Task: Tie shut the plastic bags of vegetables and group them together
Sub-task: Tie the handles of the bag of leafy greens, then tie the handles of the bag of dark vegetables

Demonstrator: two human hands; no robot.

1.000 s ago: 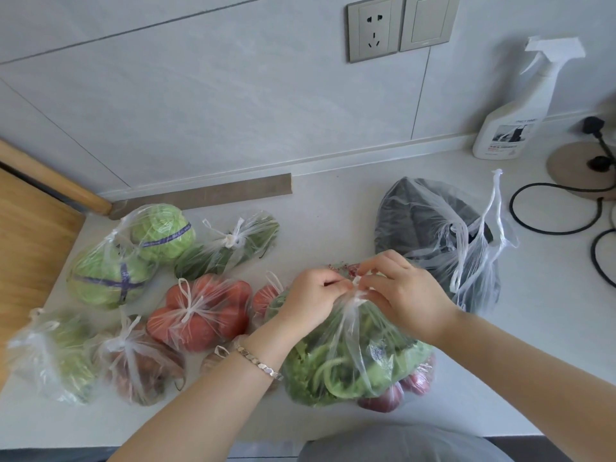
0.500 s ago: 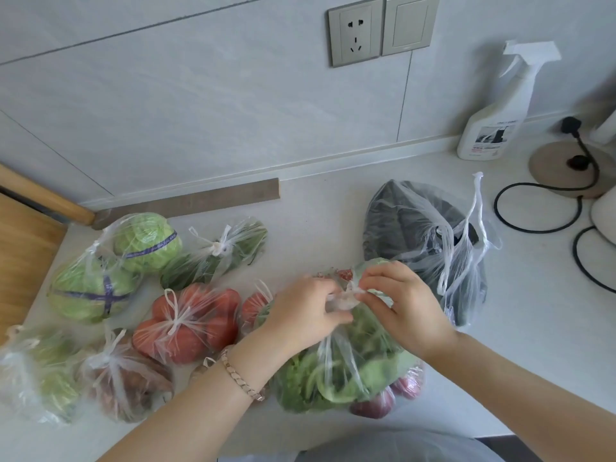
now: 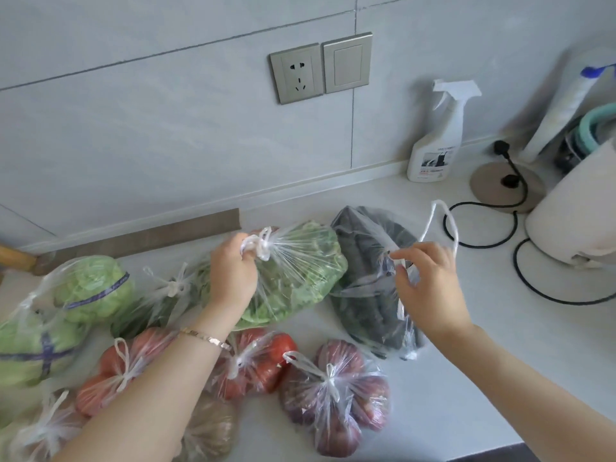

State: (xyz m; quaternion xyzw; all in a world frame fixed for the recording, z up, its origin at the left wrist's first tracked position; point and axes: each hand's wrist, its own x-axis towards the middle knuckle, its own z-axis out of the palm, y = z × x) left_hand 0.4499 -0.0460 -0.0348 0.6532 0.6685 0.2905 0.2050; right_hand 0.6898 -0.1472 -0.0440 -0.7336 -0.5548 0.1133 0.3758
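My left hand (image 3: 230, 275) grips the knotted greens bag (image 3: 300, 271) to group it, while my right hand (image 3: 430, 285) pinches the dark bag (image 3: 363, 261) at its top (not yet tied), surely the next knot

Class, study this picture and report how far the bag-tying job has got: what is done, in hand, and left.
Done: the tomato bag, red produce bag and greens bag show knots. In hand: the left hand grips the greens bag's knot; the right hand pinches a handle of the dark vegetable bag. Left: that bag's handles look untied.
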